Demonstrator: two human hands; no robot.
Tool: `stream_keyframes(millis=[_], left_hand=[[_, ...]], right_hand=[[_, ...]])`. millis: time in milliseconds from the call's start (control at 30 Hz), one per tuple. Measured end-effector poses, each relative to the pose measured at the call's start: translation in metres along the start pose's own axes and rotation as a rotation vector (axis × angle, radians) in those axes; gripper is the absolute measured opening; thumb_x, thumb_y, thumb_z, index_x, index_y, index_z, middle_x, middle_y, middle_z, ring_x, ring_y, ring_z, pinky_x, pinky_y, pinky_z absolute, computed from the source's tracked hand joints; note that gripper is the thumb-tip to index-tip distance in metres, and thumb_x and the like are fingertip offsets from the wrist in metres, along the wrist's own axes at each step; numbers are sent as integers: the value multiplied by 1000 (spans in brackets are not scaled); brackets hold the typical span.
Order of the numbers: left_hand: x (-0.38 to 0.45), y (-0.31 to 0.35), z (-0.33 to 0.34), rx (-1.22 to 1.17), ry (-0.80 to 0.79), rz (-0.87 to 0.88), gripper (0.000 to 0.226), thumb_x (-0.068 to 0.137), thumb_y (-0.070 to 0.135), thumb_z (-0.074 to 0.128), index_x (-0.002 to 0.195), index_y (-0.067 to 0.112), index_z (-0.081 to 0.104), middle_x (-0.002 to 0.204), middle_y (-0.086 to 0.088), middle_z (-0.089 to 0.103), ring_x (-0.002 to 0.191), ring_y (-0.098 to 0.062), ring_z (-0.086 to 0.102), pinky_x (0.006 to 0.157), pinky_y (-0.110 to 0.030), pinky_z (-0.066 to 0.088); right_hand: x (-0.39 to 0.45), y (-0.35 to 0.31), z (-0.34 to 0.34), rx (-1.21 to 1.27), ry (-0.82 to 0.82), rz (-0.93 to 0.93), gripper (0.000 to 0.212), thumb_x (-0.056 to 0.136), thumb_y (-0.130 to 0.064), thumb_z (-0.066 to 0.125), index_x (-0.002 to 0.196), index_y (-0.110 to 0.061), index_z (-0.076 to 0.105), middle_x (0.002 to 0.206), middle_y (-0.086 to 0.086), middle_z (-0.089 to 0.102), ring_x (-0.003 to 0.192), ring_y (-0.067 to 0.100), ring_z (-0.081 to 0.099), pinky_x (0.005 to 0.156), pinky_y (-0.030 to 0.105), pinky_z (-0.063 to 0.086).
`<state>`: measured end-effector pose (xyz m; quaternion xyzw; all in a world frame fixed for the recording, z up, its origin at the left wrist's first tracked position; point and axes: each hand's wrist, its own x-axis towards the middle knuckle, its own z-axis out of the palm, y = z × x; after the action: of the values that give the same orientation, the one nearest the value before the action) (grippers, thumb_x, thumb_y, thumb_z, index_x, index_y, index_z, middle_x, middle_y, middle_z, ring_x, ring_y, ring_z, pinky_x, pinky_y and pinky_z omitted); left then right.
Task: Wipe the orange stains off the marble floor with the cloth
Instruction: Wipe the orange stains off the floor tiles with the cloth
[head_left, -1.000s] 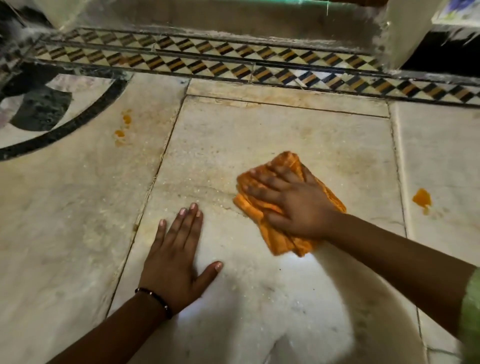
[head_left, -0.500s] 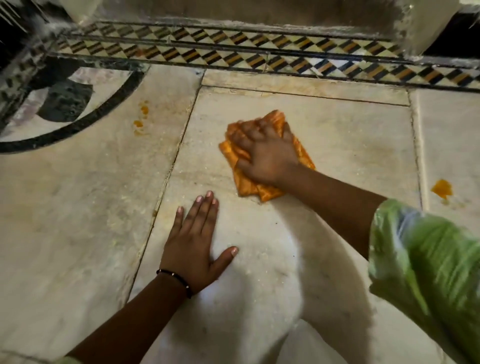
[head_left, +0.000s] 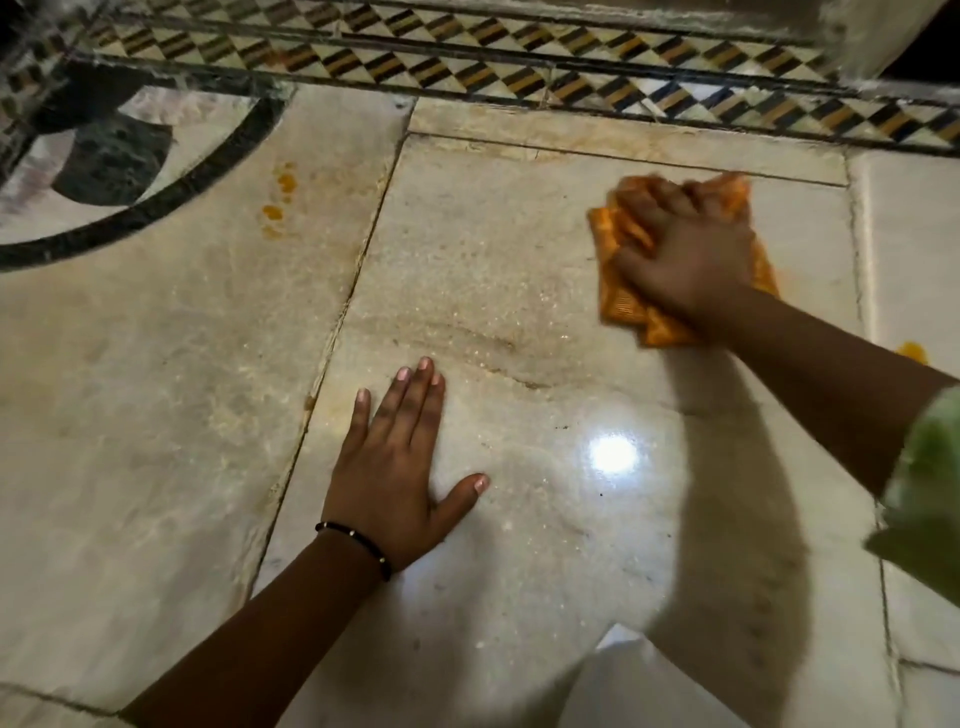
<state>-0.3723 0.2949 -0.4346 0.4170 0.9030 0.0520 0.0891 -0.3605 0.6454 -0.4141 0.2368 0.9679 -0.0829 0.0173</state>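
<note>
My right hand is pressed down on the orange cloth, fingers curled over its bunched top; it's blurred, so I can't tell how tight the grip is. The cloth sits at the far right of the middle marble floor slab. My left hand lies flat, fingers spread, bracelet at the wrist. Orange stains dot the left slab, another stain peeks beside my right forearm.

The right hand (motion-blurred) hides most of the cloth; one orange stain peeks past the forearm.
</note>
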Motion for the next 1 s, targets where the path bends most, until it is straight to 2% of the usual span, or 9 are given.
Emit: stream_keyframes(millis=[100,200,367,467,533,667,733,867,1000], left_hand=[[0,-1,-1,-13,-11,-2,90,86,69,25,151,9,14,159,-6,9,147,-20,7,117,-48,10],[1,0,-2,-4,1,-4,90,85,69,27,151,8,17,159,-7,12,146,-21,10,116,-50,12],[2,1,0,4,11,-4,91,84,69,28,151,9,15,159,-6,10,146,-21,9,117,-48,6],[0,2,0,-8,12,-11,91,84,69,26,151,9,14,159,-6,9,146,-21,8,118,-48,5],[0,2,0,-13,16,-9,91,84,69,27,151,9,13,160,-5,7,147,-20,6,118,-47,3],[0,0,0,-23,19,-4,91,85,69,28,152,10,12,160,-4,7,147,-18,4,118,-45,3],[0,0,-2,-21,10,2,91,85,69,28,152,9,12,160,-4,7,147,-18,4,118,-45,4],[0,-1,-5,-19,-6,9,91,85,70,26,152,9,12,160,-5,7,146,-18,3,118,-44,4],[2,-2,-9,-34,-47,28,95,83,74,20,152,10,8,159,-5,0,146,-19,0,117,-41,-1]], right_hand=[[1,-63,9,-98,-85,-198,78,81,-68,23,151,-37,11,161,0,10,145,32,10,111,59,10],[-44,-88,12,-102,-130,-424,81,76,-67,16,151,-38,13,160,-3,12,145,29,11,110,56,9],[-134,-9,13,-59,-104,-585,69,84,-60,34,149,-38,24,158,-4,23,142,29,26,102,56,31],[-133,46,3,-10,-79,-515,63,88,-67,25,145,-40,28,154,2,30,138,34,31,102,59,34],[-105,63,-6,15,-68,-376,66,85,-72,24,145,-46,22,156,0,26,141,33,26,104,63,28],[-31,23,-3,85,-5,115,73,81,-68,28,149,-44,17,160,-5,14,145,31,11,110,64,9],[-7,-16,1,62,-18,193,73,85,-66,30,150,-38,15,160,-2,12,145,33,8,110,65,4],[-22,-76,8,-33,-103,-121,70,87,-64,26,151,-38,13,160,-3,10,146,29,7,111,63,4],[-103,-68,10,-80,-157,-466,70,83,-67,18,149,-46,5,160,-9,10,145,26,12,108,57,16]])
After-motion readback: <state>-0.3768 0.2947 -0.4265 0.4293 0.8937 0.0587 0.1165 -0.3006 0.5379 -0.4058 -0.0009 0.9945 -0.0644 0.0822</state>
